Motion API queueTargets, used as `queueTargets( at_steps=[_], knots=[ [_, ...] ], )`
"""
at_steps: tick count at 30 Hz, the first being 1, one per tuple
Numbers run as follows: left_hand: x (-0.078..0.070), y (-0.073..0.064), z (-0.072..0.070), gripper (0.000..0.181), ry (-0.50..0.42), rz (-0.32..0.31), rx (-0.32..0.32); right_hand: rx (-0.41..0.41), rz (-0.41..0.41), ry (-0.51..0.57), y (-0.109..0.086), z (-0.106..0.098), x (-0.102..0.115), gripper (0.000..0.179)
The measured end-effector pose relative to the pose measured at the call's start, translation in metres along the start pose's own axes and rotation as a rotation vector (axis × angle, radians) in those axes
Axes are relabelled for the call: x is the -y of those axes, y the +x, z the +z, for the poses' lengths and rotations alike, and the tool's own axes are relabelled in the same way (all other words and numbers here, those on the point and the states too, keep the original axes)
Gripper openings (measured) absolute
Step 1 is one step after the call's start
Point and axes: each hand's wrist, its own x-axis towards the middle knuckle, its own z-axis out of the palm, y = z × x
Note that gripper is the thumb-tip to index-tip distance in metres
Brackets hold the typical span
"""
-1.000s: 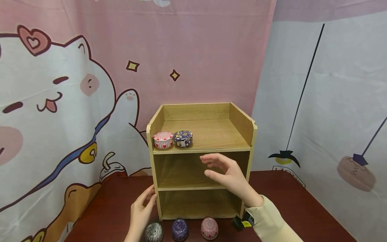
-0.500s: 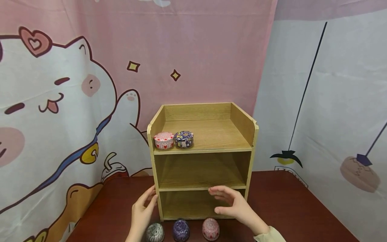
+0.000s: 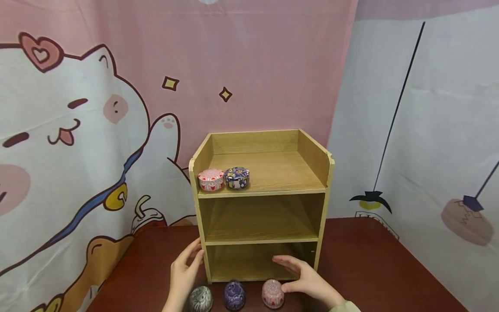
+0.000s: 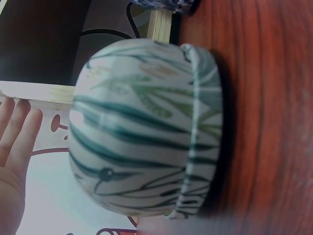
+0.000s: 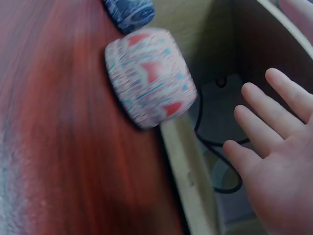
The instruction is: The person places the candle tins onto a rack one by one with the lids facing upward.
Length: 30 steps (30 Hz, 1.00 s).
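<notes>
At the front of the table, a pink patterned tin (image 3: 272,295) stands just left of my right hand (image 3: 308,281). My right thumb tip overlaps the tin's edge in the head view, and the fingers are spread and hold nothing. The right wrist view shows red hearts on this pink tin (image 5: 151,78). My left hand (image 3: 183,273) rests its fingertips against the left side panel of a small wooden shelf (image 3: 269,171). Beside that hand stands a white tin with dark green leaf stripes (image 4: 137,132). A purple patterned tin (image 3: 234,295) stands between the other two.
On the shelf's top level, a pink-and-red tin (image 3: 211,180) and a blue-and-yellow tin (image 3: 237,178) sit side by side at the left. The dark red table (image 3: 362,260) extends to both sides. A printed curtain (image 3: 265,65) hangs behind.
My right hand has come down from in front of the shelf's middle level to beside the pink tin at the front. My left hand has stayed at the shelf's side.
</notes>
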Motion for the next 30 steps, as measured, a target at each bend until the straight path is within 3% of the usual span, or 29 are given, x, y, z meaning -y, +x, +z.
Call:
queueTargets(
  at_steps=[9, 15, 30],
  knots=[
    [0.000, 0.000, 0.002, 0.032, -0.001, -0.032, 0.007, 0.035, 0.066, -0.016, 0.001, 0.001, -0.025, 0.063],
    [0.001, -0.004, 0.001, 0.032, 0.009, -0.062, 0.020, 0.103, 0.126, 0.060, -0.001, 0.009, -0.032, 0.067],
    [0.001, -0.002, 0.001, 0.032, 0.015, -0.013, 0.003, 0.121, 0.181, 0.099, 0.001, 0.015, -0.038, 0.066]
  ],
)
